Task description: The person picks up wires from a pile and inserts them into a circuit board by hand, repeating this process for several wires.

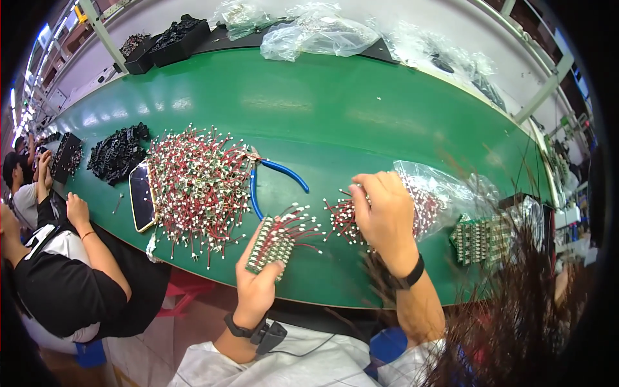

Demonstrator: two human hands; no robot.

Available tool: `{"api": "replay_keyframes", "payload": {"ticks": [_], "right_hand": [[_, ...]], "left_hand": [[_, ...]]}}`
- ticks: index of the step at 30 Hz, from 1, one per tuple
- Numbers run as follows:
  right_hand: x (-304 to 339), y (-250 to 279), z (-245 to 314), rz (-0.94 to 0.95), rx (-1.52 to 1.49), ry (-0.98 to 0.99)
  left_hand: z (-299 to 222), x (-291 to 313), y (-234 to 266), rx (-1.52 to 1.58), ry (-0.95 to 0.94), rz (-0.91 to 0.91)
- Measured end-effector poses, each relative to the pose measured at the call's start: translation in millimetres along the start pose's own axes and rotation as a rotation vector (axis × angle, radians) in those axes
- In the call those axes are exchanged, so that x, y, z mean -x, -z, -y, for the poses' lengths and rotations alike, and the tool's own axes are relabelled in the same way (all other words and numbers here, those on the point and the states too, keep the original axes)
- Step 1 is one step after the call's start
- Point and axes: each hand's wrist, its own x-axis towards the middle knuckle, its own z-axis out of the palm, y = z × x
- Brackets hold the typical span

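Gripping a green board panel (269,248) between left hand (256,287) thumb and fingers, over the surface's (322,138) near edge, with red wires fanning from its right side and lower rows partly hidden by the thumb. Curling right hand (387,209) fingers inward above a small heap of red-wired connectors (342,219), partly covered by that hand; cannot tell whether pinching a wire. Toward the right edge, stacked green boards (480,240), blurred by dark hair (509,309) in front. Just beyond the panel, blue-handled pliers (287,173), touching a large connector pile (200,184). Toward the left edge, a phone (142,197) and black parts (119,155). Along the far edge, crumpled clear bags (322,35), contents hard to make out.
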Motion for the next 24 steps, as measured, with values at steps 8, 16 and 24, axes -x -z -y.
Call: {"api": "replay_keyframes", "payload": {"ticks": [8, 16, 24], "right_hand": [[7, -22, -16, 0.165, 0.206, 0.069], [4, -1, 7, 0.037, -0.350, 0.125], [21, -2, 41, 0.074, -0.529, 0.144]], "left_hand": [[-3, 0, 6, 0.146, 0.055, -0.064], [-10, -7, -5, 0.260, -0.011, -0.090], [7, -12, -18, 0.246, 0.058, -0.064]]}}
